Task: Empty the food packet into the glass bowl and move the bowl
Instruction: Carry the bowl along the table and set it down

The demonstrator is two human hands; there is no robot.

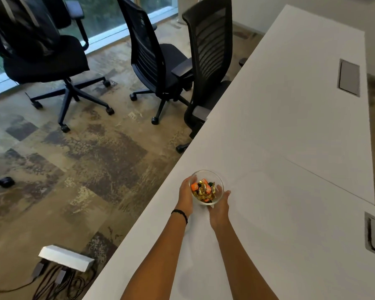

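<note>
A small glass bowl (212,177) sits near the left edge of the white table (290,148). It holds several wrapped sweets (205,190) in gold, orange and dark wrappers. My left hand (185,195) cups the bowl's left side, and a black band circles that wrist. My right hand (220,207) grips the bowl's near right side, its thumb up along the rim. No food packet is in view.
Three black office chairs (158,61) stand on the carpet left of the table, one pushed against its edge. Two cable hatches (349,76) are set into the tabletop at the right. A white floor box with cables (65,257) lies at lower left.
</note>
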